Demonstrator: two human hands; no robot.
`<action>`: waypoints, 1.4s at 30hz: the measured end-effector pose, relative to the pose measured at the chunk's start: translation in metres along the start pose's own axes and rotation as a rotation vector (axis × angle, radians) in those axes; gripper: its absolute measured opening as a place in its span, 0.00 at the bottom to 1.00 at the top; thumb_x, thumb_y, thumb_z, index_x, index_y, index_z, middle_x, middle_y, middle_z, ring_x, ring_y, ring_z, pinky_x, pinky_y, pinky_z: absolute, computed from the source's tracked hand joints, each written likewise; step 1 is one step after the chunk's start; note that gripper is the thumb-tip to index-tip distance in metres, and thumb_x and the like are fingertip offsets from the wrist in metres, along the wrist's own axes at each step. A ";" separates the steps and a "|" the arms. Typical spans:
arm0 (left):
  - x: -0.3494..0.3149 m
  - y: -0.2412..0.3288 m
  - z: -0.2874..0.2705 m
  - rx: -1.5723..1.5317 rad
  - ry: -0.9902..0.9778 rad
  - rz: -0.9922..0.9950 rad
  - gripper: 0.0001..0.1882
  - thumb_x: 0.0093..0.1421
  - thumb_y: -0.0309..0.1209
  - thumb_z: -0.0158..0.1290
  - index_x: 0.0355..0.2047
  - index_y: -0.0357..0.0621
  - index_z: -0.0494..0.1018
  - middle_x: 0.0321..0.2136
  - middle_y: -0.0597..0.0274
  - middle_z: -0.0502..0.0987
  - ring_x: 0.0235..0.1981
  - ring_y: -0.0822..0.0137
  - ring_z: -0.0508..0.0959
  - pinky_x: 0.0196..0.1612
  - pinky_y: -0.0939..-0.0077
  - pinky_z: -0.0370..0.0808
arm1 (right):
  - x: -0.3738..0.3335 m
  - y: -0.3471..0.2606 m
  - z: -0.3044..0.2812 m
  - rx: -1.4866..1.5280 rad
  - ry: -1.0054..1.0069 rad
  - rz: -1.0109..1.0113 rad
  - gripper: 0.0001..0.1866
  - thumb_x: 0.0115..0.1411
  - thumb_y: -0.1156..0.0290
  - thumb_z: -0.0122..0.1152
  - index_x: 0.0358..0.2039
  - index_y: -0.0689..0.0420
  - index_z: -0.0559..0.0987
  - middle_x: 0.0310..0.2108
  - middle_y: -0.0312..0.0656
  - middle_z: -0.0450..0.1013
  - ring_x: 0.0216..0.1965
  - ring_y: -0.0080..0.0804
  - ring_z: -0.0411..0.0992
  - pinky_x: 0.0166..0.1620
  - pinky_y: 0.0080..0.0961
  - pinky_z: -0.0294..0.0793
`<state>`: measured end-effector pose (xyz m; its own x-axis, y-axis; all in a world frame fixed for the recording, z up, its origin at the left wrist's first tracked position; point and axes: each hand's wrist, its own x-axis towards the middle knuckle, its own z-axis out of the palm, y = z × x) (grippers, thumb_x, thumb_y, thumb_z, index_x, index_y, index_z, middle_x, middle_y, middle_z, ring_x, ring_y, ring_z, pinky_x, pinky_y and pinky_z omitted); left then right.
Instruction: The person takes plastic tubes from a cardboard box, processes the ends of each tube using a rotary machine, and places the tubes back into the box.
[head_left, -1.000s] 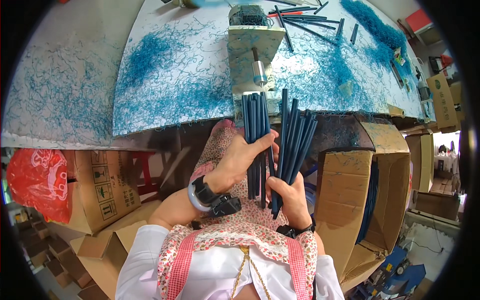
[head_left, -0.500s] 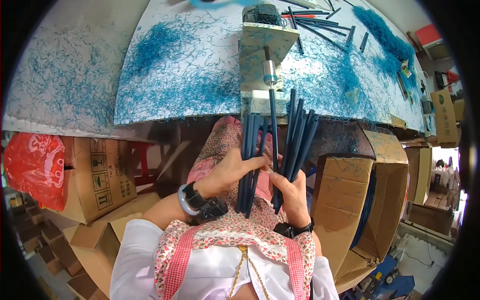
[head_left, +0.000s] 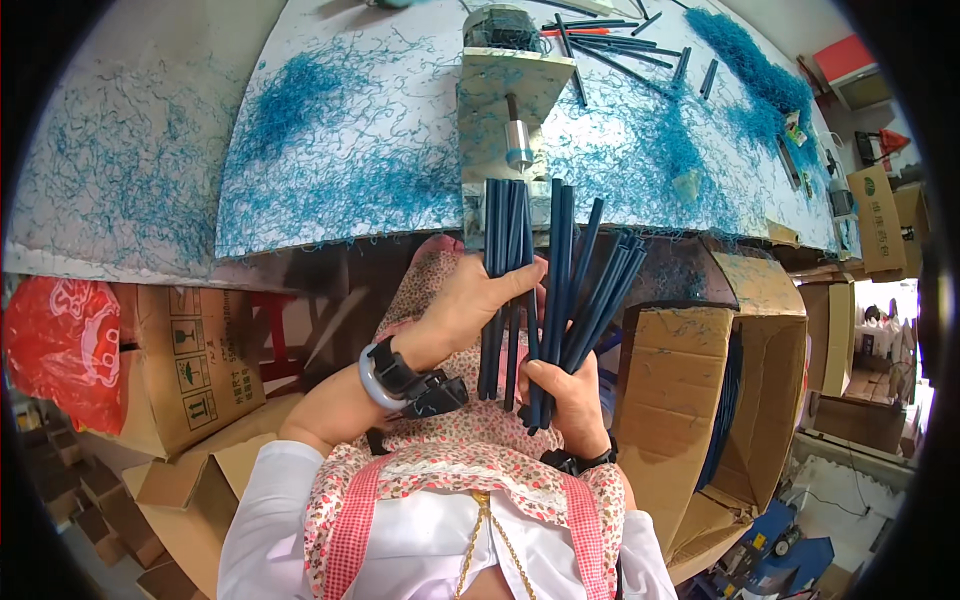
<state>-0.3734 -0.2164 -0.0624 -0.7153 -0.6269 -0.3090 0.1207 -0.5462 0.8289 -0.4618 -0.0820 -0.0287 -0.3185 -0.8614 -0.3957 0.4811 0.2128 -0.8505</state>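
Note:
My left hand (head_left: 478,303) is closed around a bundle of slim dark blue rods (head_left: 507,225), held nearly upright over my lap. A second, fanned-out bundle of dark blue rods (head_left: 606,300) is gripped low down by my right hand (head_left: 570,393), its thumb across the lower ends. The two bundles stand side by side, almost touching. Just beyond the left bundle's tops is the metal spindle (head_left: 517,145) of a small motor machine (head_left: 503,75) at the table edge. From this view I cannot tell whether any rod touches the spindle.
Blue curly shavings (head_left: 300,95) litter the white table (head_left: 400,130). Loose dark rods (head_left: 625,45) lie behind the machine on the right. An open cardboard box (head_left: 672,385) holding dark rods stands to my right. Another carton (head_left: 190,360) and a red bag (head_left: 65,345) are at left.
My left hand has lifted its bundle toward the spindle. The single rod that stood with its tip at the spindle has come away. My right hand keeps its bundle, now spread wider.

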 end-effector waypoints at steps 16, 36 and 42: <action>0.012 0.005 0.004 -0.025 0.104 0.008 0.12 0.57 0.37 0.57 0.34 0.41 0.76 0.27 0.66 0.77 0.26 0.75 0.76 0.30 0.82 0.72 | 0.014 0.009 -0.019 -0.252 -0.018 -0.105 0.12 0.49 0.78 0.58 0.36 0.63 0.73 0.23 0.37 0.72 0.23 0.20 0.70 0.27 0.17 0.69; 0.014 -0.006 0.006 -0.062 0.071 -0.084 0.14 0.59 0.42 0.55 0.30 0.43 0.76 0.26 0.67 0.76 0.23 0.77 0.74 0.24 0.81 0.69 | 0.006 0.019 -0.019 -0.214 -0.053 -0.016 0.10 0.46 0.78 0.61 0.31 0.64 0.73 0.21 0.38 0.71 0.19 0.25 0.70 0.25 0.20 0.71; 0.009 0.002 0.001 -0.079 -0.052 -0.183 0.11 0.61 0.40 0.53 0.32 0.47 0.76 0.24 0.71 0.76 0.22 0.81 0.72 0.25 0.86 0.68 | 0.004 -0.003 -0.022 -0.088 -0.054 0.101 0.12 0.46 0.77 0.63 0.33 0.61 0.75 0.23 0.34 0.72 0.23 0.18 0.69 0.27 0.16 0.68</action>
<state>-0.3803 -0.2226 -0.0635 -0.7647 -0.4843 -0.4251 0.0374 -0.6919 0.7210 -0.4828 -0.0762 -0.0351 -0.2261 -0.8568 -0.4634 0.4342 0.3372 -0.8353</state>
